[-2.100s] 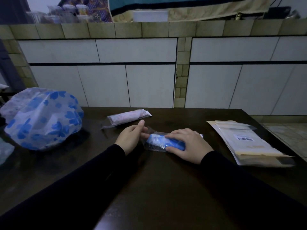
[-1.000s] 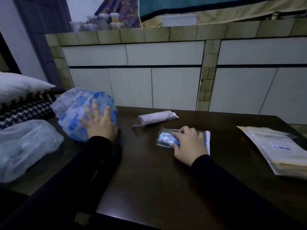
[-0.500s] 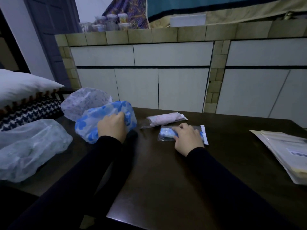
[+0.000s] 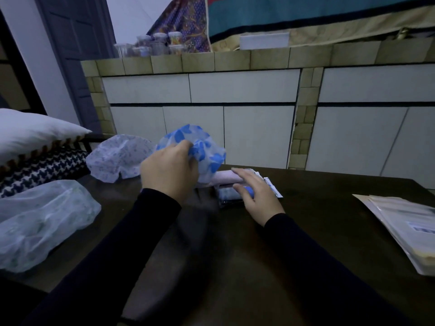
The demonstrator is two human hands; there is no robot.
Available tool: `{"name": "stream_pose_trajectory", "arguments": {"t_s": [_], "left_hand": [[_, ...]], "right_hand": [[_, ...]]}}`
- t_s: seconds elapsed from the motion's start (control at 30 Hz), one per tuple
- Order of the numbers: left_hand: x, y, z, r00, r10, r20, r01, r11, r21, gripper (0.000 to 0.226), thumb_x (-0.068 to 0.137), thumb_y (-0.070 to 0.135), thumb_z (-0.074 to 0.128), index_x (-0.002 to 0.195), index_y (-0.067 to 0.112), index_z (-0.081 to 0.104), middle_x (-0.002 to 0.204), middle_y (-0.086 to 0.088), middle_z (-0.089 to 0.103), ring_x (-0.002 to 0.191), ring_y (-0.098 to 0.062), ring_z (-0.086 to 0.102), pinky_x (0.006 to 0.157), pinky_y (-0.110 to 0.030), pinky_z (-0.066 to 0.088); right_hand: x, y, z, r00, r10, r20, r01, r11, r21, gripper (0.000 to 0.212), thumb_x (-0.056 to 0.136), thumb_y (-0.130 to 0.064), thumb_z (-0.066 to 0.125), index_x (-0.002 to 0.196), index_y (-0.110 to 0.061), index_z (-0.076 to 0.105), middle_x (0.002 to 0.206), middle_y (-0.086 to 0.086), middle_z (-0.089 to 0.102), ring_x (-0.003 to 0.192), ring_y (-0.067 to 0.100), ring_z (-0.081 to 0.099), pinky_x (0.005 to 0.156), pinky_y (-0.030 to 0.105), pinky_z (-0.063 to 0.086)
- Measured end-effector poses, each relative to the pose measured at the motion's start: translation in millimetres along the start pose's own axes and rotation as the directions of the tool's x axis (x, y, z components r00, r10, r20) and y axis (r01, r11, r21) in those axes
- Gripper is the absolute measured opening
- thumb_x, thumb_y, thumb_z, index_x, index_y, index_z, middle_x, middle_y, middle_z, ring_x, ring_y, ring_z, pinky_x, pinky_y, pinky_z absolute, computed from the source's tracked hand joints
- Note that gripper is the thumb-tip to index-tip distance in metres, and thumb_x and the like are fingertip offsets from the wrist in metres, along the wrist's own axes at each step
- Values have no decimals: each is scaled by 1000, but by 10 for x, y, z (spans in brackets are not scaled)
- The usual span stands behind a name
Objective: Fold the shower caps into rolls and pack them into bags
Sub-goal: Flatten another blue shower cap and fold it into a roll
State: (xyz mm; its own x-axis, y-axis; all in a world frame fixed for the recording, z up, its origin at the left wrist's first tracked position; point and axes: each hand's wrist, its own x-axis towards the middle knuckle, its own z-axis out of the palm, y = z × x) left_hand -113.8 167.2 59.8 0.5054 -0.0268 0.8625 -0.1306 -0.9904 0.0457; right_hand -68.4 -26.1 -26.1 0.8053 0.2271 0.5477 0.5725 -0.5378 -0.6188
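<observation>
Since the frame half a second earlier, my left hand [image 4: 170, 171] has lifted the blue-flowered shower cap [image 4: 201, 150] off the table [image 4: 317, 208] to the centre of the frame, fingers curled into its bunched plastic. My right hand [image 4: 255, 192], right of centre, lies with fingers extended over the bagged blue roll [image 4: 229, 193], pressing rather than grasping it. Just behind it, the bagged pink roll [image 4: 226, 177] lies partly hidden by the raised cap. At left centre a pale patterned cap [image 4: 117, 158] sits on the table; a clear cap [image 4: 42, 222], possibly green-printed, lies at lower left. The stack of empty bags [image 4: 404, 227] occupies the right edge. A white pillow [image 4: 30, 132] lies at the left edge.
</observation>
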Motion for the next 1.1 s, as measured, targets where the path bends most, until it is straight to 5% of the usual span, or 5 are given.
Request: {"name": "stream_pose_trajectory", "arguments": {"t_s": [0.13,0.3,0.5,0.87,1.1], "left_hand": [[33,313,-152,997,69,39,-62,985,-163,16,80,26,58,88,16,67,65,-8,64,67,-35,62,53,-28,35],[76,434,-130,931,148,335,141,698,-702,23,79,33,50,84,16,64,66,-8,61,65,-21,59,64,-41,52],[109,480,-79,850,51,524,514,137,-847,8,88,12,62,88,12,69,79,0,70,74,-14,64,67,-29,50],[-69,418,412,639,-68,766,735,345,-583,15,88,20,64,76,11,64,52,7,57,38,-2,43,38,-13,35],[-311,404,832,646,-366,670,762,354,-542,21,90,31,59,75,16,61,76,0,66,74,-16,58,69,-26,45]], "right_hand": [[-52,-52,-142,988,114,-106,-61,909,412,45,90,-36,55,126,-54,35,141,-13,42,129,6,42,101,26,42],[-193,106,-428,986,94,-138,4,813,583,103,74,-34,78,150,-32,7,153,-12,28,136,7,37,105,28,42],[-241,-129,-766,936,254,-242,-64,802,594,12,82,-17,66,92,-20,61,85,0,69,75,4,69,64,24,54],[-244,158,-1051,758,637,143,-398,278,874,33,82,-34,57,94,-8,73,85,13,72,72,28,66,74,35,48],[-294,323,-1048,686,711,154,-612,450,650,29,87,-27,63,107,-7,69,95,11,73,88,28,68,79,40,55]]}}
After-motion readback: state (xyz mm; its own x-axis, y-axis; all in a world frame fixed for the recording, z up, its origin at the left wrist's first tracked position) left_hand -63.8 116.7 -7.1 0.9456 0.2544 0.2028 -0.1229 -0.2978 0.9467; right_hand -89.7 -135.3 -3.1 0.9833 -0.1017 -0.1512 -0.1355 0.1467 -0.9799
